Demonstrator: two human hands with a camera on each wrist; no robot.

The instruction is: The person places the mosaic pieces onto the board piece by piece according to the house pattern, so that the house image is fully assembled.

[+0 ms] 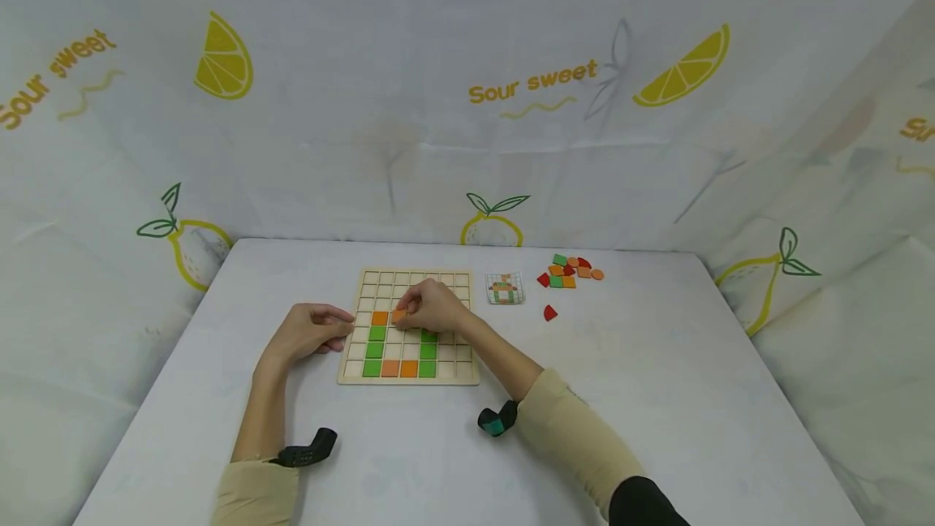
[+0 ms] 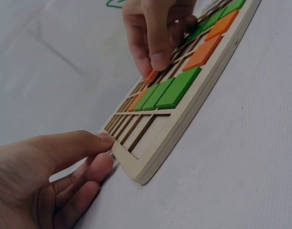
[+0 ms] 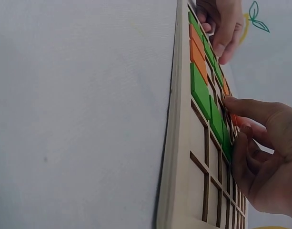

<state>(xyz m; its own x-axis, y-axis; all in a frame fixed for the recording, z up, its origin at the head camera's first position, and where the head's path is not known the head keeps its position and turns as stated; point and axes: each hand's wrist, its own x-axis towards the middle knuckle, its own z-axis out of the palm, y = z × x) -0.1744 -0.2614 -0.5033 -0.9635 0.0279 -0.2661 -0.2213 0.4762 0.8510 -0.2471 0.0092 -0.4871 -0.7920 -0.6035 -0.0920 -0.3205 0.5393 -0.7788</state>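
Observation:
A wooden grid board (image 1: pixel 409 381) lies on the white table. My left hand (image 1: pixel 310 333) grips its left edge, thumb (image 2: pixel 105 137) on the rim and the other fingers curled beside it. Over the grid, my right hand (image 1: pixel 437 308) pinches an orange square tile (image 2: pixel 151 76) between thumb and fingers, just right of another orange tile (image 1: pixel 380 318) set in the board. Below that one runs a left column of green tiles (image 1: pixel 374 350). Two orange tiles (image 1: pixel 409 368) fill the bottom row between it and a right green column (image 1: pixel 428 351), partly hidden by my right hand.
Right of the board lies a small card (image 1: pixel 504 288) with a printed coloured pattern. Farther right is a cluster of loose red, orange and green pieces (image 1: pixel 562 282). One red piece (image 1: pixel 550 312) lies apart, nearer me. A patterned white cloth (image 1: pixel 438 177) hangs behind the table.

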